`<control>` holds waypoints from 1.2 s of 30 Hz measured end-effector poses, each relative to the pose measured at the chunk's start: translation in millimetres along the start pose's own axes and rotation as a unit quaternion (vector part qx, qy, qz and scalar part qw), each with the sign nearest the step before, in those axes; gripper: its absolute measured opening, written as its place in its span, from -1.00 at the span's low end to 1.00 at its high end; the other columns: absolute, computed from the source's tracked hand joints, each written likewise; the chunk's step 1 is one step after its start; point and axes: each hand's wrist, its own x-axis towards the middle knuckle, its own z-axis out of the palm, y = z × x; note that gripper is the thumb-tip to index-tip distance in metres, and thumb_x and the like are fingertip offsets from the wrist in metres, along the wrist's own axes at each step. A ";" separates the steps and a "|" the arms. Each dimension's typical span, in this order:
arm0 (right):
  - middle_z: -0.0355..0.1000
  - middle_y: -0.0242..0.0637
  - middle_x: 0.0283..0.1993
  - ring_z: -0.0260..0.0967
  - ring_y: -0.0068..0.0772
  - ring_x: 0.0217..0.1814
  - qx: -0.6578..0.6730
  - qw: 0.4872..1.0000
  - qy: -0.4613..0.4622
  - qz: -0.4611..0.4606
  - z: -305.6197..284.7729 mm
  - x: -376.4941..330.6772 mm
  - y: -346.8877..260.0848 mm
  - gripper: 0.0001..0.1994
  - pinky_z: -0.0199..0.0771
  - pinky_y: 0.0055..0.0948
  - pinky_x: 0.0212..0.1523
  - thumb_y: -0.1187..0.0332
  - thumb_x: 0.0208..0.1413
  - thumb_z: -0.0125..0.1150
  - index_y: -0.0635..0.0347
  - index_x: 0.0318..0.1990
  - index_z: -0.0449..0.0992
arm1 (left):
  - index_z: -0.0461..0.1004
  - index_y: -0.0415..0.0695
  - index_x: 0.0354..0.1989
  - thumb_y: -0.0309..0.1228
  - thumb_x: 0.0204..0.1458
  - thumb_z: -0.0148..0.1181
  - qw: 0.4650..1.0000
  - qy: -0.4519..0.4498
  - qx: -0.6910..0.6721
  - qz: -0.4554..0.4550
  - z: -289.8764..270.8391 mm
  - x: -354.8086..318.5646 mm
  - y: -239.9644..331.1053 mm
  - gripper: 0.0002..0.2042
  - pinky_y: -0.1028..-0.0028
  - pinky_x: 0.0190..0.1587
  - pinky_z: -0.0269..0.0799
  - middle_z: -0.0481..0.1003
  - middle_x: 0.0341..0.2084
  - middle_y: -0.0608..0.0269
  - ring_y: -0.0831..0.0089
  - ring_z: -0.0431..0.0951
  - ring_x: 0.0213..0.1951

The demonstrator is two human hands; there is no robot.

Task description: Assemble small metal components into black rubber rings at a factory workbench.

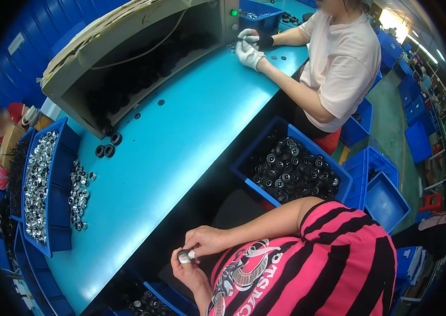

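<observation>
At the lower middle, in front of my pink-and-black striped shirt, my two hands meet around a small black wheel (183, 254) with a pale or silvery face. Its details are too small to make out. My left hand (187, 273) pinches it from below, fingers closed. From above, my right hand (205, 239) reaches onto it with bent fingers and thumb. White material (189, 255), perhaps tape, shows at the fingertips. Both hands are held off the near edge of the turquoise table (144, 195).
A blue bin (65, 205) of shiny metal parts stands at the table's left. Loose metal parts (79, 192) and black rings (109, 151) lie nearby. An open-fronted box (70, 100) holds black parts. Another blue bin (265, 196) holds black wheels. Across sits a gloved co-worker (339, 63).
</observation>
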 end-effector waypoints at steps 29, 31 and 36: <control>0.64 -0.07 -0.25 0.62 -0.15 -0.19 0.032 0.991 -0.034 0.127 21.2 2.4 32.6 -0.73 0.58 -0.24 -0.13 0.24 0.17 0.27 0.20 -0.11 0.72 | 0.47 -0.20 0.11 -0.46 0.33 0.08 0.977 -0.006 0.204 0.063 -23.8 5.7 -40.9 -0.76 0.65 -0.51 0.30 0.50 -0.38 0.33 0.68 0.42 -0.49; 0.64 -0.15 -0.30 0.62 -0.29 -0.24 0.080 0.986 -0.017 0.146 15.0 3.0 36.5 -0.75 0.59 -0.32 -0.19 0.27 0.23 0.25 0.22 -0.09 0.71 | 0.46 -0.20 0.16 -0.42 0.35 0.08 0.981 -0.016 0.195 -0.002 -16.1 0.2 -29.1 -0.72 0.64 -0.50 0.29 0.49 -0.38 0.34 0.68 0.39 -0.50; 0.65 -0.26 -0.25 0.60 -0.54 -0.27 0.221 0.946 -0.041 0.232 7.0 0.4 24.3 -0.77 0.59 -0.52 -0.28 0.40 0.33 0.19 0.29 0.03 0.65 | 0.43 -0.16 0.26 -0.44 0.35 0.04 0.993 -0.038 0.100 -0.053 -7.5 -3.6 -13.1 -0.66 0.59 -0.50 0.37 0.51 -0.38 0.28 0.63 0.40 -0.53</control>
